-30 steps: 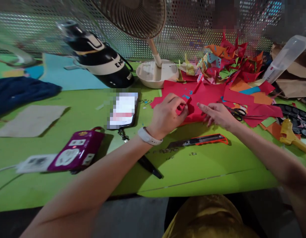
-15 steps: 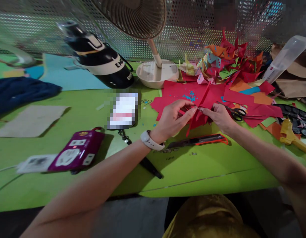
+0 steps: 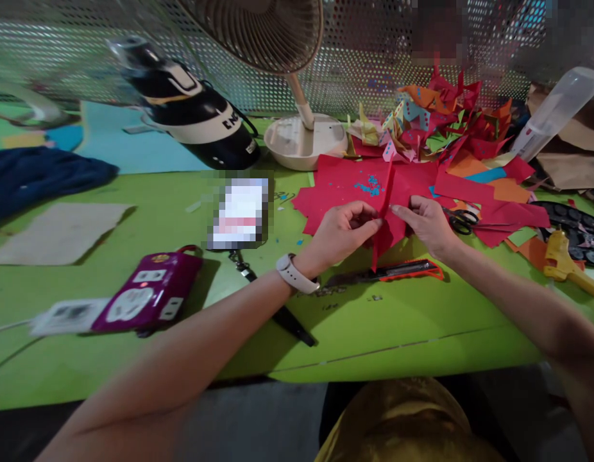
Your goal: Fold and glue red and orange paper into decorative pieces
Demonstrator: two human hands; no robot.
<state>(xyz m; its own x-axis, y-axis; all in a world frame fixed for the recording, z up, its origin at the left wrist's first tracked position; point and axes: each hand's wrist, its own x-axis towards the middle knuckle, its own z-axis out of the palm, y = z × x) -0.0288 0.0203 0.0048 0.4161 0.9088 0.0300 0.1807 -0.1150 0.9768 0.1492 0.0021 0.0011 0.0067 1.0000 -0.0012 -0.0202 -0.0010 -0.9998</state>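
Observation:
My left hand, with a pale watch band on its wrist, pinches a narrow folded red paper strip between thumb and fingertips. The strip stands on edge, tilted slightly. On its other side my right hand is closed, thumb and forefinger at the paper; part of its grip is hidden. Beneath lie red paper sheets with small blue paper bits scattered on them. Black-handled scissors lie beside my right hand. An orange-and-black box cutter rests just in front of the hands.
A pile of folded coloured paper pieces stands behind. At right are a yellow glue gun, a black tray and a clear plastic bottle. A fan, black bottle, phone and purple box occupy the left.
The red strip has swung to the left and stands more upright. My hands have moved slightly apart and a little lower.

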